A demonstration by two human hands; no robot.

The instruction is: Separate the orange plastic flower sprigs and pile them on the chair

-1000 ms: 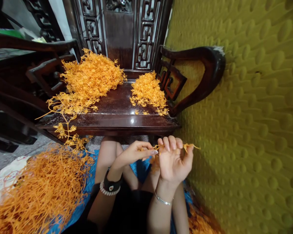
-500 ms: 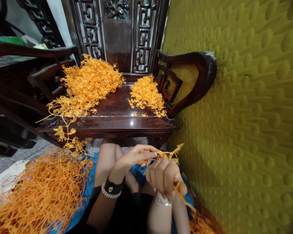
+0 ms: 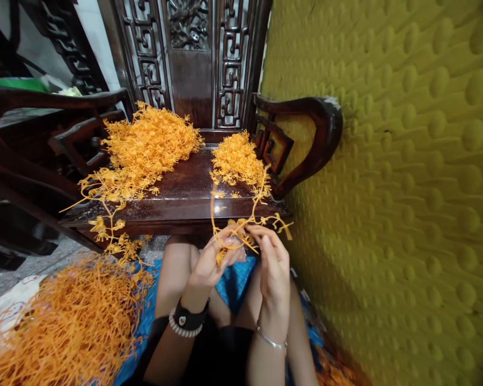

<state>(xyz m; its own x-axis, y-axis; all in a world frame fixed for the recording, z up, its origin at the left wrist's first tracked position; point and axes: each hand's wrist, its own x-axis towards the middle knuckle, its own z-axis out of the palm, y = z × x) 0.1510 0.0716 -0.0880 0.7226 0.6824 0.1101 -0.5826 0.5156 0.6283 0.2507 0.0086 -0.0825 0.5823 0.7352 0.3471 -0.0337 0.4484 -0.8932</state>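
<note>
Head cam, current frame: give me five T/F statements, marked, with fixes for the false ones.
1. The left hand holds an orange sprig. True.
2. The silver bangle is on the left wrist. False: the silver bangle is on the right wrist.
3. Two separate orange piles sit on the dark wooden seat. True.
4. The pile by the armrest at picture right is the bigger one. False: that small pile is clearly smaller than the large pile to its left.
5. Some orange stems lie in a heap at the picture's lower left. True.
</note>
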